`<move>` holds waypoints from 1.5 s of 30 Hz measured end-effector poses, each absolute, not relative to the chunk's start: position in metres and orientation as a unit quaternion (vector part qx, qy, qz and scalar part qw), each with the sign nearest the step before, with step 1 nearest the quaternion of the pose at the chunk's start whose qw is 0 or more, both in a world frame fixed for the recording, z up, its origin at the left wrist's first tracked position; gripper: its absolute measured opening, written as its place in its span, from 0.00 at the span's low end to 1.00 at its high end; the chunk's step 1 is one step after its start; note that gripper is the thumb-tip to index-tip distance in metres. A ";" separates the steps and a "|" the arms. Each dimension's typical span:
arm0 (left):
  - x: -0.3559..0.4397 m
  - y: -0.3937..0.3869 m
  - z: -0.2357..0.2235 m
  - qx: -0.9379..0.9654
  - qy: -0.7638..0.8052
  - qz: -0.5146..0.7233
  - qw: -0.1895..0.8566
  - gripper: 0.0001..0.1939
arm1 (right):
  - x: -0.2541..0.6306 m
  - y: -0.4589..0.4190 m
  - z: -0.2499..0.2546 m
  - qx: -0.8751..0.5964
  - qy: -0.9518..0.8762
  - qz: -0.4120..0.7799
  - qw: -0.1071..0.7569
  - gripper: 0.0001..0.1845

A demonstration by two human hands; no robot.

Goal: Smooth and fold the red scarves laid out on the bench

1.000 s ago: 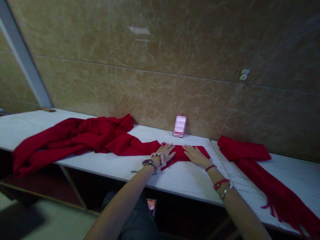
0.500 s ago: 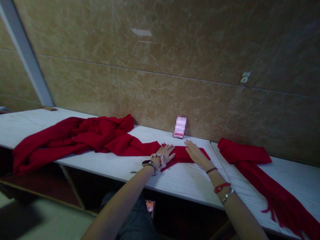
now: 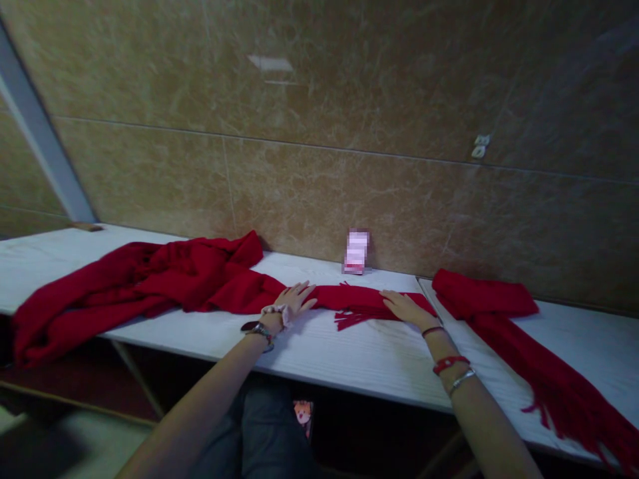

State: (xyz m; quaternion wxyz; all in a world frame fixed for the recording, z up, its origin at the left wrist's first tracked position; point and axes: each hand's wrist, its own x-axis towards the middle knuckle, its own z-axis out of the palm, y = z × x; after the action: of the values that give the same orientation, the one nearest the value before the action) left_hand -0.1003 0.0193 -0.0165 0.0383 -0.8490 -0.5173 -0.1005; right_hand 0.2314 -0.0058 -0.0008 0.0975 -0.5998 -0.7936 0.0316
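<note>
A red scarf (image 3: 344, 297) runs flat along the white counter, its right part folded over so that a fringed end shows between my hands. My left hand (image 3: 294, 301) lies on the scarf with fingers spread, left of the fringe. Near the right fold, my right hand (image 3: 403, 307) rests flat on the cloth, fingers stretched out. Leftward the red cloth continues into a loose, rumpled heap (image 3: 164, 276) that hangs over the counter's front edge. Some of the scarf is hidden under both palms.
To the right lies another red scarf (image 3: 484, 296), partly folded, its fringed end (image 3: 589, 412) trailing to the front edge. A phone (image 3: 356, 251) with a blurred screen leans on the tiled wall (image 3: 319, 186). Open compartments sit below the white counter (image 3: 319, 352).
My left hand has slid left along the scarf, uncovering the fringe. My right hand has come down flat near the right fold. The view has shifted slightly.
</note>
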 end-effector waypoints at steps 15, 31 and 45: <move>-0.143 0.018 0.011 -0.896 -0.430 -0.071 0.087 0.13 | 0.162 -0.019 -0.002 -0.401 -0.899 0.005 0.177 0.21; -0.206 0.023 0.007 -0.829 -0.529 -0.079 0.164 0.21 | 0.184 -0.018 0.011 -0.468 -0.869 0.013 0.159 0.11; -0.251 0.014 -0.014 -0.786 -0.592 -0.127 0.124 0.20 | 0.106 -0.006 0.002 -0.423 -0.881 0.022 0.212 0.19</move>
State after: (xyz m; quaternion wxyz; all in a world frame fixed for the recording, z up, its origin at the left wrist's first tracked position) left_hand -0.2509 0.0138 -0.0144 0.1245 -0.7857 -0.5925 -0.1269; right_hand 0.1061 -0.0062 0.0019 0.2121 -0.4229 -0.8807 0.0215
